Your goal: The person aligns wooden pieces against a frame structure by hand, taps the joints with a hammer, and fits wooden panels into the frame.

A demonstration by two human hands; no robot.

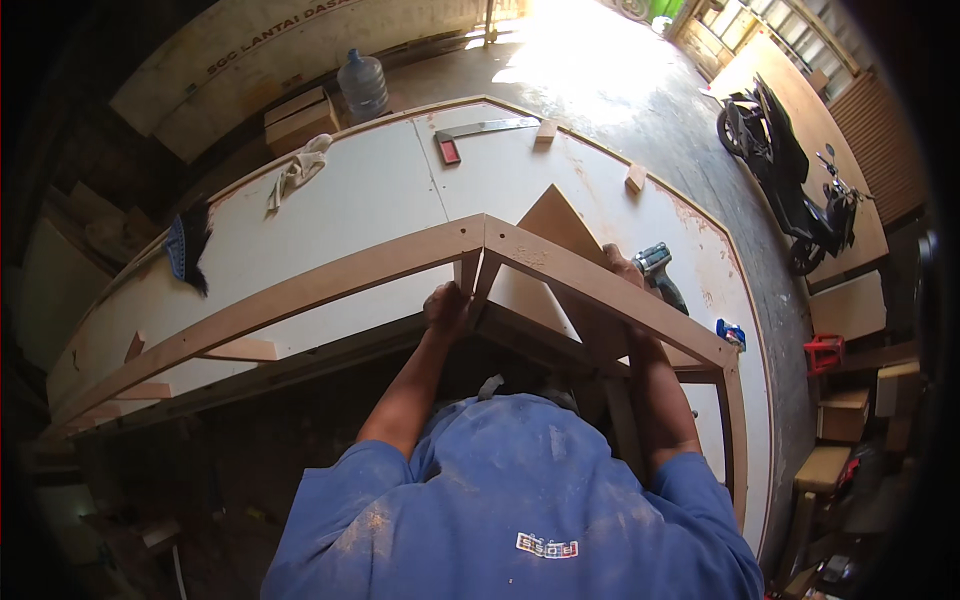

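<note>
A long wooden frame (330,268) rises above a white-topped table (360,190), its two top rails meeting in an angled corner before me. My left hand (447,308) is closed around a short upright strut (466,272) under that corner. Behind the right-hand rail, my right hand (622,264) grips the edge of a flat wooden board (556,222), whose pointed top stands above the rail. The rail hides part of this hand and the board. Just beyond my right fingers a cordless drill (655,265) lies on the white surface.
On the table lie a try square (450,148), two wood blocks (636,178), a cloth (300,170), a dark brush (188,250) and a small blue packet (731,332). Beyond stand a water jug (362,85) and, at right, a motorcycle (785,165) and a red stool (824,354).
</note>
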